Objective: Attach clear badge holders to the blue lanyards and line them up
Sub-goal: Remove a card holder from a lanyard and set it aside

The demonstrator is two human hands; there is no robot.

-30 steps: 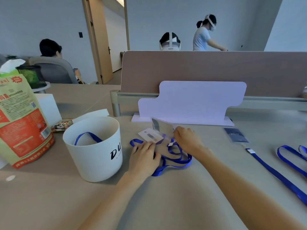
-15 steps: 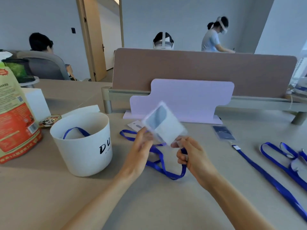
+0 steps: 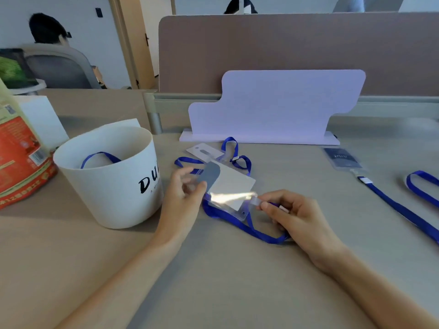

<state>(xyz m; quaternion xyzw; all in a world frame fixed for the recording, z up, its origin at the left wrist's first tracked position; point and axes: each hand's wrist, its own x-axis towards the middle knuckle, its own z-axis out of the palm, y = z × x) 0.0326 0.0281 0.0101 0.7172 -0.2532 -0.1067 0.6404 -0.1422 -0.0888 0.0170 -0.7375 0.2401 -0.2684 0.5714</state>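
Our left hand [image 3: 183,193] holds the clear badge holder [image 3: 231,186] by its left edge with the thumb on top. The other fingers are too blurry to make out. The holder has a white card inside, and light shines off its near edge. Our right hand [image 3: 299,217] pinches the end of the blue lanyard [image 3: 237,223] between thumb and pointer finger, right beside the holder's near right corner. We cannot tell if the two are joined. The rest of that lanyard lies in loops on the table [image 3: 213,281], under and behind the holder.

A small white card [image 3: 204,151] lies flat just behind the holder. A white bucket [image 3: 111,186] stands to the left, near our left hand, with a second lanyard [image 3: 102,156] inside it.

Off to the right, a dark badge [image 3: 342,157] lies flat with a long lanyard [image 3: 399,205] stretching from it toward us. Another blue loop [image 3: 420,186] lies farther right. A pale purple board [image 3: 273,105] stands at the back, and a red bag [image 3: 19,157] stands at the far left.
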